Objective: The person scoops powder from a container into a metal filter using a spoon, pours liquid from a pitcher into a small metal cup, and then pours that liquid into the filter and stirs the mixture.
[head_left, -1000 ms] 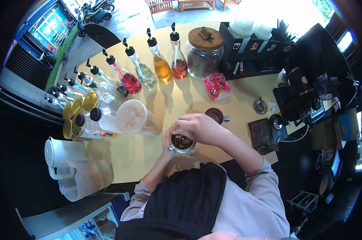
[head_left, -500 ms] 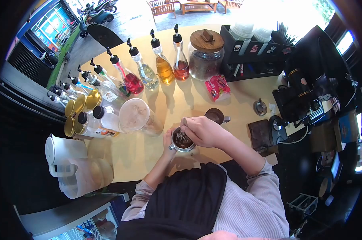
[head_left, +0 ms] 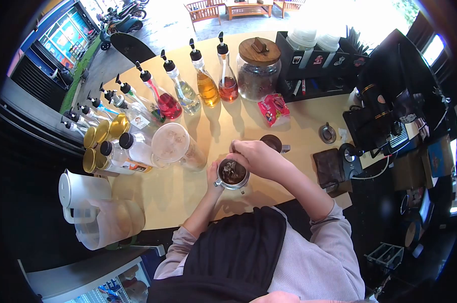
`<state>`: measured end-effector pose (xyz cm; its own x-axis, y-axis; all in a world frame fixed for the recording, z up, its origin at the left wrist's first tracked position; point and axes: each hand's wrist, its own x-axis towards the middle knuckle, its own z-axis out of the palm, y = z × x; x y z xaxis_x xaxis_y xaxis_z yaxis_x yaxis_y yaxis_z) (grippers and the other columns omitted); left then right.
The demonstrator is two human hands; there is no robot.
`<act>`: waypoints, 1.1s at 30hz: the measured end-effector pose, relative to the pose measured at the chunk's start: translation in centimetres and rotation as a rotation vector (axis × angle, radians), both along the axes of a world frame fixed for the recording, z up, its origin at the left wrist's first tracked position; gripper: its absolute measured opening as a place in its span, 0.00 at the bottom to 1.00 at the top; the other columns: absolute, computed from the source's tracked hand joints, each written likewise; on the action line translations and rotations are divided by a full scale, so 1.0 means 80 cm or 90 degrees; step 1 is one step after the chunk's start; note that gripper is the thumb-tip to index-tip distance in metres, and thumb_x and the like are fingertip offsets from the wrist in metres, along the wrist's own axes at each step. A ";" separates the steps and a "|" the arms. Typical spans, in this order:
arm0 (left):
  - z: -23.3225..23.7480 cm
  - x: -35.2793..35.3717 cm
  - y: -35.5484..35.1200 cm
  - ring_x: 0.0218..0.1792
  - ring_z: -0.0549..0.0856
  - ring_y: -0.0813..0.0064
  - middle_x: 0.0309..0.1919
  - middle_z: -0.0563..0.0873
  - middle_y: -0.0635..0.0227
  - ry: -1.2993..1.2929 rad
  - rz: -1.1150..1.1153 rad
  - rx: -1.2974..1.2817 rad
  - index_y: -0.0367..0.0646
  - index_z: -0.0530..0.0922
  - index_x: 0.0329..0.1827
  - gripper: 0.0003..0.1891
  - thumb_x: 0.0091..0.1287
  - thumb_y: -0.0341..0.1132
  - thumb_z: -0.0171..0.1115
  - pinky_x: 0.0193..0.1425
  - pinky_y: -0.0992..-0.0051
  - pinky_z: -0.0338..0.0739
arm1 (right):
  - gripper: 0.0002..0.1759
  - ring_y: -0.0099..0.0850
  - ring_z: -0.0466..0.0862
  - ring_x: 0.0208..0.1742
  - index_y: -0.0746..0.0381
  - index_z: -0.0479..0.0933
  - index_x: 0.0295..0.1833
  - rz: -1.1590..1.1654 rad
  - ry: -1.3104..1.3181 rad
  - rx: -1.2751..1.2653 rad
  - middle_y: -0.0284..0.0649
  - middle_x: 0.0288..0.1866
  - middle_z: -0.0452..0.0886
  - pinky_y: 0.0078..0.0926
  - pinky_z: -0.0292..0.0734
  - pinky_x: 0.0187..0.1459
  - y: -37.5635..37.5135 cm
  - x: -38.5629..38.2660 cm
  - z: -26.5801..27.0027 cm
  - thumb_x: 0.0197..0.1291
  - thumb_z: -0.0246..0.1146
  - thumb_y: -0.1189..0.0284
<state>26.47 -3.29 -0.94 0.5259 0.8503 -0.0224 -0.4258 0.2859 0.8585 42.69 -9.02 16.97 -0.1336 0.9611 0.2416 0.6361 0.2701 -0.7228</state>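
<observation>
A metal-framed glass cup [head_left: 233, 174] stands near the table's front edge, with dark brown contents and a paler patch on top. My left hand [head_left: 212, 177] is wrapped around its left side. Above the cup's far rim, my right hand [head_left: 257, 158] has its fingers pinched together. A small brownish end shows at those fingertips, but the rest of what they hold is hidden. Just beyond my right hand sits a dark round vessel [head_left: 272, 142] with a metal side piece, partly covered by the hand.
A tall clear pitcher [head_left: 172, 146] stands left of the cup. Behind it runs a row of pump syrup bottles [head_left: 206, 87], ending at a wood-lidded jar [head_left: 258, 76]. A pink packet [head_left: 274, 109] lies ahead, a small metal piece [head_left: 327, 133] right. Plastic jugs [head_left: 110, 222] stand left.
My right hand has shifted slightly up and away from the cup's mouth, so more of the dark contents shows. My left hand stays on the cup.
</observation>
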 end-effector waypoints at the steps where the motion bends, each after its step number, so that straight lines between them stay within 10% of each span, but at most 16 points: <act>1: -0.003 0.000 0.001 0.40 0.84 0.73 0.39 0.85 0.58 -0.016 0.006 -0.014 0.29 0.78 0.46 0.28 0.76 0.47 0.33 0.48 0.74 0.79 | 0.16 0.51 0.81 0.38 0.70 0.70 0.40 0.007 -0.030 0.003 0.54 0.32 0.79 0.42 0.75 0.40 -0.001 -0.003 -0.001 0.64 0.57 0.65; 33: -0.016 0.000 -0.007 0.41 0.86 0.64 0.40 0.85 0.50 0.049 0.094 0.013 0.27 0.77 0.45 0.34 0.74 0.56 0.37 0.51 0.68 0.80 | 0.13 0.28 0.79 0.30 0.61 0.76 0.38 0.230 -0.016 0.447 0.34 0.32 0.78 0.23 0.73 0.30 -0.055 0.029 -0.081 0.52 0.70 0.67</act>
<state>26.51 -3.82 -2.23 0.3931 0.9186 -0.0395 -0.3938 0.2071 0.8956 45.02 -13.40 10.51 -0.4219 0.4813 0.7683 0.4364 0.8506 -0.2932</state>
